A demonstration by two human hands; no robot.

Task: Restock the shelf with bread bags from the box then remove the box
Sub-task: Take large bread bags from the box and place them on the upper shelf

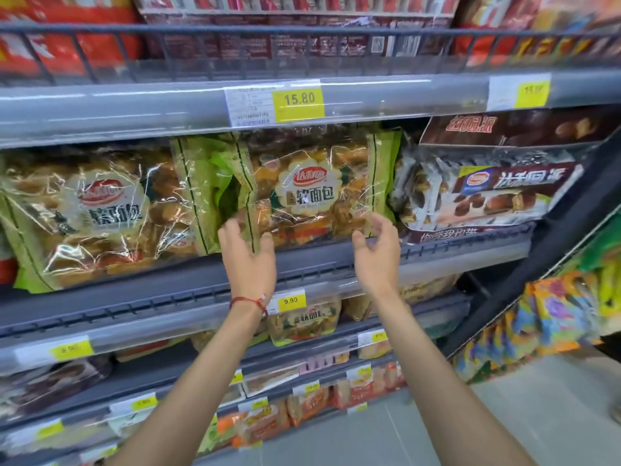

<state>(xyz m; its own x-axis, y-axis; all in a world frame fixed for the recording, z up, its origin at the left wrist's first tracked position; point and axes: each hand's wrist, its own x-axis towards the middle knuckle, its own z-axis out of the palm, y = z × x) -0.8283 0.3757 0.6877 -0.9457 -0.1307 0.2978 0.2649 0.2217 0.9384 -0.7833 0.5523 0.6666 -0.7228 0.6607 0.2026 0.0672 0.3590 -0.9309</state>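
Bread bag (312, 193) stands upright on shelf (141, 295); left hand (247, 255) and right hand (376, 252), fingers loosely spread, flank its lower corners.

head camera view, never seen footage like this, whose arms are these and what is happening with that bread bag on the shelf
There is no machine here. A person wears a wide-angle camera on the head, so this single picture looks forward and down at their own bare arms. The left hand, with a red string bracelet on its wrist, and the right hand reach up to a clear and green plastic bread bag with a round white label. It stands upright on a grey metal shop shelf. The fingers lie loose at the bag's two lower corners; they seem to steady it rather than clamp it. A matching clear and green bread bag stands to its left, a brown and white snack bag to its right. No box shows.
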